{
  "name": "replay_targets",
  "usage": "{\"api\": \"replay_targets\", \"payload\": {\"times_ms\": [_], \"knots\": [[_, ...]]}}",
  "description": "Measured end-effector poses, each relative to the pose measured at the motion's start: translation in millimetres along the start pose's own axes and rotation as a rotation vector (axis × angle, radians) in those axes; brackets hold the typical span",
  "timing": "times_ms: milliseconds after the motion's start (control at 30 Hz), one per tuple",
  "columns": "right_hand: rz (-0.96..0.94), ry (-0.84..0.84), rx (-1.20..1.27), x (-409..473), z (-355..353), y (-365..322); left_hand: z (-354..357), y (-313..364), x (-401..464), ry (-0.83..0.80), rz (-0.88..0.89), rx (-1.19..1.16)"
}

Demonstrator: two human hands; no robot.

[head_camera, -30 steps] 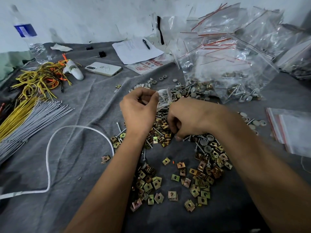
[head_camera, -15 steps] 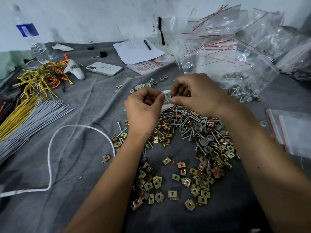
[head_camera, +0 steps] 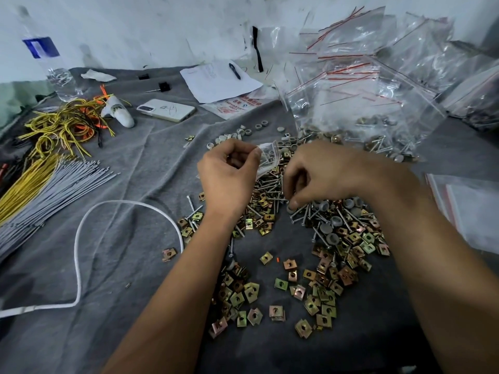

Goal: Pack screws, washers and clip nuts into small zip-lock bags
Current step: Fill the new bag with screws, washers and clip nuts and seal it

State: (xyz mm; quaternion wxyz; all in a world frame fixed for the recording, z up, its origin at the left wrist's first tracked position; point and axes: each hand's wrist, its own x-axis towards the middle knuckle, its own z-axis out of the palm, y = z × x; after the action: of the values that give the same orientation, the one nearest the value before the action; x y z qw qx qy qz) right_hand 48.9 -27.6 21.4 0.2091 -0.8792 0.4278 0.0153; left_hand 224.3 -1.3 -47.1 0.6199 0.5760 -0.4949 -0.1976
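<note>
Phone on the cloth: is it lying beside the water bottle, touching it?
No, the phone lies apart from the water bottle, with tangled wires between.

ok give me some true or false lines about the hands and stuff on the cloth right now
1. The left hand pinches a small bag. True.
2. The right hand is reaching for the phone. False: it is down at the screws.
3. The pen lies on paper. True.
4. The bottle lies on its side. False: it stands upright.
5. The clip nuts lie loose on the cloth. True.
</note>
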Motion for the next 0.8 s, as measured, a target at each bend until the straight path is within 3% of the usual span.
{"api": "replay_targets", "payload": {"times_ms": [200,333,667,800], "knots": [[0.048,-0.028,-0.159,6.1,15.9,-12.2,-0.6,-0.2,0.3,-0.011,-0.001,0.006],[0.012,-0.014,-0.141,10.5,21.7,-13.6,-1.5,0.0,-0.4,-0.033,-0.005,-0.001],[-0.049,0.519,0.259,6.2,13.3,9.1,-0.8,0.1,-0.4,-0.039,0.0,0.015],[-0.079,0.584,0.329,9.2,13.2,3.5,0.5,1.5,-1.7,-0.057,0.034,0.017]]}}
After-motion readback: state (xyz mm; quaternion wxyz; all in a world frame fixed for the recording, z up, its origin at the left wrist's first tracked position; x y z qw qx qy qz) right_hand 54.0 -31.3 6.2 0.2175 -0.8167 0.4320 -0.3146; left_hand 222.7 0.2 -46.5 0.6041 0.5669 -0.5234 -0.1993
